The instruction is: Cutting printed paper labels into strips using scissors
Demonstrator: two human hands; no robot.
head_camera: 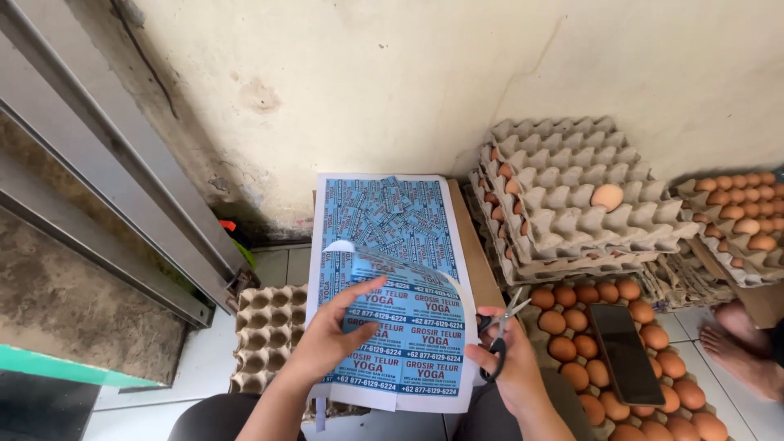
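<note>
wall: rough cream plaster wall (pixel 425 82), stained and cracked, dark grime along its base
door: grey metal sliding-door frame (pixel 98 163) running diagonally at the left, green strip under it
floor: white tiled floor (pixel 273 265), visible between the trays and at the right edge
work surface: brown cardboard box (pixel 474 245) against the wall; no desk in view
sheet: white paper sheet printed with rows of blue rectangular labels (pixel 404 347), held over the lap, top corner curled forward
cut labels: loose pile of small blue cut labels (pixel 388 216) lying on a second printed sheet on top of the box
left hand: left hand (pixel 331 339) flat on the held sheet, fingers spread, index finger pointing up along the labels
right hand: right hand (pixel 510 367) closed through the black handles of steel scissors (pixel 500 331), blades slightly parted at the sheet's right edge
left tray: empty brown pulp egg tray (pixel 265 327) on the floor, just beside the left forearm
stack: stack of grey pulp egg trays (pixel 572 204) right of the box, one brown egg (pixel 607 196) on top
eggs: tray of brown eggs (pixel 572 351) at the lower right, black smartphone (pixel 625 353) lying on them
far right: more brown eggs in trays (pixel 743 212); bare feet of another person (pixel 739 347) on the tiles
</note>
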